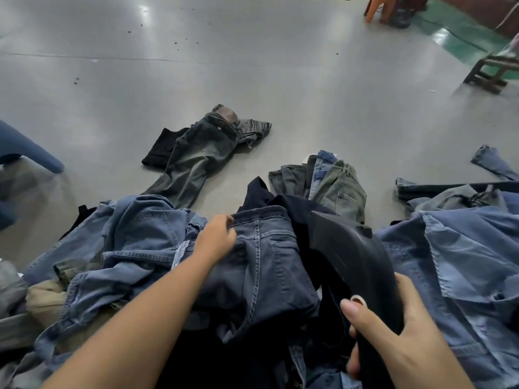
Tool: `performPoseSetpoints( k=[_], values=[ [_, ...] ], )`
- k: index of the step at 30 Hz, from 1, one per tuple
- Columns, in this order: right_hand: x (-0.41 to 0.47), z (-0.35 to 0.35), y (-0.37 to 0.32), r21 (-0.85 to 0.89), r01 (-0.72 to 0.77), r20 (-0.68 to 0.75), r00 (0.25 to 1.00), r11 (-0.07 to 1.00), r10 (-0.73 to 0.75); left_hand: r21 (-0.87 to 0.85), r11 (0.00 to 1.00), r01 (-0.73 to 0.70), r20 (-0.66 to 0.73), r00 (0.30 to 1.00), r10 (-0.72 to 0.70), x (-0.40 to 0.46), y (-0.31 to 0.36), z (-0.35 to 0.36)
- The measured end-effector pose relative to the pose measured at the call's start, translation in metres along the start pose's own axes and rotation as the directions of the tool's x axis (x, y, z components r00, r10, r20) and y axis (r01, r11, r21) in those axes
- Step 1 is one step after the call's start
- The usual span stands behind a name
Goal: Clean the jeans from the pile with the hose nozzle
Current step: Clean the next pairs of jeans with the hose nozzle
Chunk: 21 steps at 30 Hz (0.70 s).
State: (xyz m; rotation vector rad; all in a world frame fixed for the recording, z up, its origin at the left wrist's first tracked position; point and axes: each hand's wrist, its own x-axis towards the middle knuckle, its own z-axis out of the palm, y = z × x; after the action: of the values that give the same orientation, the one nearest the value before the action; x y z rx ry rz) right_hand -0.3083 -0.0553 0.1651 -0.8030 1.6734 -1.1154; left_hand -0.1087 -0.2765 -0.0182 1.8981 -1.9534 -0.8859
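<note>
Right hand (pixel 404 329) round hose nozzle (pixel 356 256) (no legible label).

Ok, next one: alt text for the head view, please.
A person's left hand grips the waistband of dark blue jeans atop a denim pile, while the right hand holds a black hose nozzle. More jeans lie apart on the grey floor.

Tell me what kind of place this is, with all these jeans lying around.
Probably a garment workshop or factory floor: a big pile of jeans, more jeans lying alone on a bare, shiny grey floor, and a right hand holding a black nozzle.
</note>
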Motion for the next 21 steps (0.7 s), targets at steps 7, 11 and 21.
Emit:
performPoseSetpoints(
  k=[7, 11, 21],
  values=[
    [0.010, 0.009, 0.008, -0.092, 0.039, -0.027, 0.999, 0.995, -0.042, 0.447, 0.895, 0.014, 0.276, 0.949, -0.153, 0.061, -0.026, 0.007],
    [0.015, 0.009, 0.014, -0.102, 0.061, -0.003, 0.998, 0.993, -0.062, 0.573, 0.812, -0.112, 0.212, 0.977, -0.015, 0.053, -0.018, -0.011],
    [-0.008, 0.002, -0.008, 0.035, 0.113, 0.048, 0.992, 0.993, -0.115, -0.588, 0.671, 0.451, 0.693, 0.708, 0.132, -0.073, 0.043, -0.140]
  ],
)
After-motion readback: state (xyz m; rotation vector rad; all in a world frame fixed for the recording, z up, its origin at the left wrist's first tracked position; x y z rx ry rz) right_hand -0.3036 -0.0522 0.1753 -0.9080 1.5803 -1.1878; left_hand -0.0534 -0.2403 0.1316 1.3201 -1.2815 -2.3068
